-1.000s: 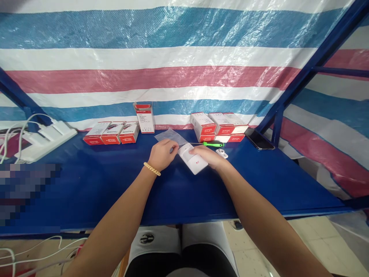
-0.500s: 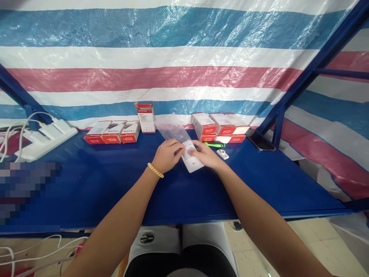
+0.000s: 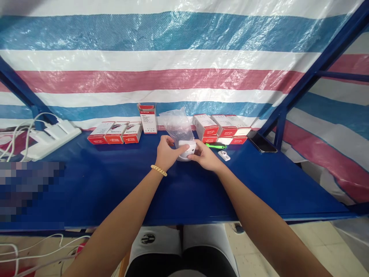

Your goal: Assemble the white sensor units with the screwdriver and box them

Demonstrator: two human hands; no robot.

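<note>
Both hands meet over the middle of the blue worktop point(image 3: 184, 192), a little past its centre. The left hand point(image 3: 166, 152), with a beaded bracelet point(image 3: 158, 170) on its wrist, closes its grip on the left end of a small white device point(image 3: 186, 148); the right hand point(image 3: 205, 156) closes on the right end. The device sits between the two palms, touching both, so neither hand is nearer. Its long axis appears to run from 9 to 3 o'clock, across the person's body, though fingers hide much of it.

A clear plastic bag point(image 3: 178, 125) rises from the device toward 12 o'clock, its mouth down at the device and its closed end standing up and crumpled. Whether the device is partly inside the bag cannot be told.

At 1 o'clock from the hands lie a green-handled screwdriver point(image 3: 216, 146) and a small white part point(image 3: 224, 155). Red-and-white boxes point(image 3: 115, 132) line the back edge at 10 o'clock, with more at 1 o'clock. A phone point(image 3: 261, 142) lies at 2 o'clock, a power strip point(image 3: 52, 138) far toward 9.
</note>
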